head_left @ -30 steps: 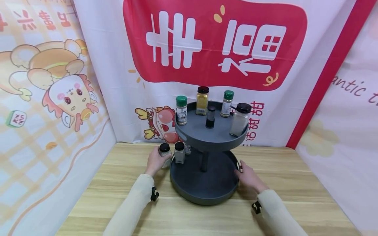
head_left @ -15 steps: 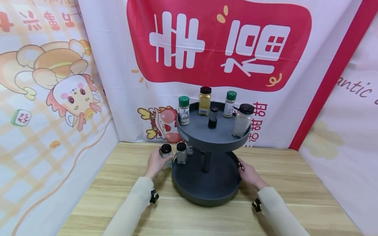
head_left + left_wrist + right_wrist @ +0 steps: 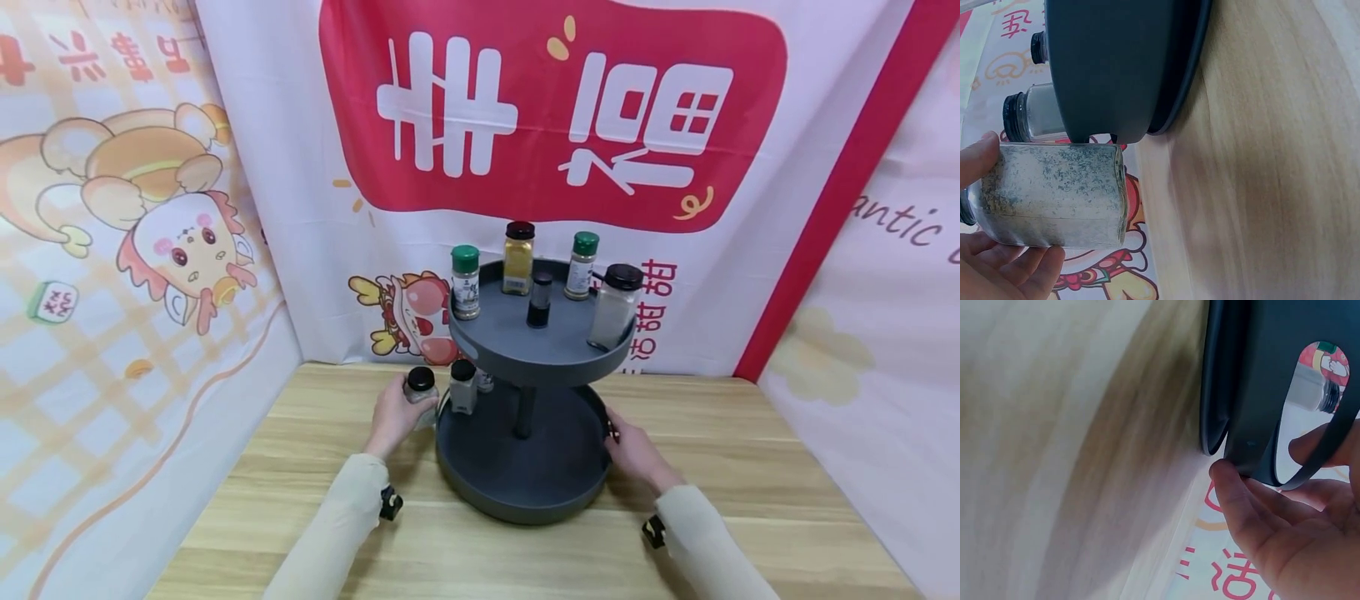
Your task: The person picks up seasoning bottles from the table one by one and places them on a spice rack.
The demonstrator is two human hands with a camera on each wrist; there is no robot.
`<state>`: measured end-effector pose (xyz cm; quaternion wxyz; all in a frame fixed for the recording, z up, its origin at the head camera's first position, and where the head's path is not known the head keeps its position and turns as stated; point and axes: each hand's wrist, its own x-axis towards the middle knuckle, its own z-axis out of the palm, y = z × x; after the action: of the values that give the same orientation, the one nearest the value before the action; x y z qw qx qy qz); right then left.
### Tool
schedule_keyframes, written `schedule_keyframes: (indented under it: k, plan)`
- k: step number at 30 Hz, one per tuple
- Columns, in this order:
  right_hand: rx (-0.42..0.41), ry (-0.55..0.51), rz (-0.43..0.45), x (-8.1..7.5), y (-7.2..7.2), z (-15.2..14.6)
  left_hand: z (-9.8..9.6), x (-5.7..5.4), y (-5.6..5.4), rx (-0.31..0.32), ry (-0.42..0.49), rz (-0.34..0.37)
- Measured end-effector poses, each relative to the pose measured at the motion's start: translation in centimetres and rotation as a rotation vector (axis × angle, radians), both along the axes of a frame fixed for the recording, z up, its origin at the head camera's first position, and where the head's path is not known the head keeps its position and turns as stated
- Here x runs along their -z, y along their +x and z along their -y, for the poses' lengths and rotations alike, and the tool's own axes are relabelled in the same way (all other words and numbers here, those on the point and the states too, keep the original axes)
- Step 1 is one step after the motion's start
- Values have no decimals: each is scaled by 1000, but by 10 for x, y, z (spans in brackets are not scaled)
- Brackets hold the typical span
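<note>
My left hand (image 3: 397, 412) grips a clear spice jar (image 3: 1054, 194) with a black lid, thumb on one side and fingers on the other. Green-grey flakes show through its glass. The jar is just left of the lower tray (image 3: 525, 492) of a dark grey two-tier turntable, near its rim. At the turntable's right side, my right hand (image 3: 1297, 519) holds the lower tray's wall. Its thumb reaches through the oval handle cutout, and its fingers lie outside and below. A black-lidded jar (image 3: 462, 396) stands inside the lower tray at left, with another jar (image 3: 485, 382) partly hidden behind it.
The upper tray (image 3: 536, 367) overhangs the lower one on a central post (image 3: 524, 412). It carries several spice bottles, among them a green-capped bottle (image 3: 466, 287) and a large black-lidded jar (image 3: 617, 308). A printed cloth (image 3: 555, 192) hangs behind the wooden table (image 3: 480, 558).
The view has shifted slightly. The lower tray seems turned a little, its left jar moving right and back. Both hands keep their holds on the jar and tray.
</note>
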<state>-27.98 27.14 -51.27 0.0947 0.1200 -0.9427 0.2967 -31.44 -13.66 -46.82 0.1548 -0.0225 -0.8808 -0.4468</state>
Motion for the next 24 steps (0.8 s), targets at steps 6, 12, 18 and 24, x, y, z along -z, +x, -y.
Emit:
schedule_keyframes:
  k: [6,12,18,24]
  plan:
    - [21,17,-1,-1,8,4,2,-3,4,-8,-2,-25]
    - [44,24,-23,0,15,6,2,-6,6,6,-6,-47]
    - [49,33,-27,-2,18,8,1,-10,8,12,-10,-57]
    - [47,40,-4,-2,20,9,1,-14,9,23,-13,-69]
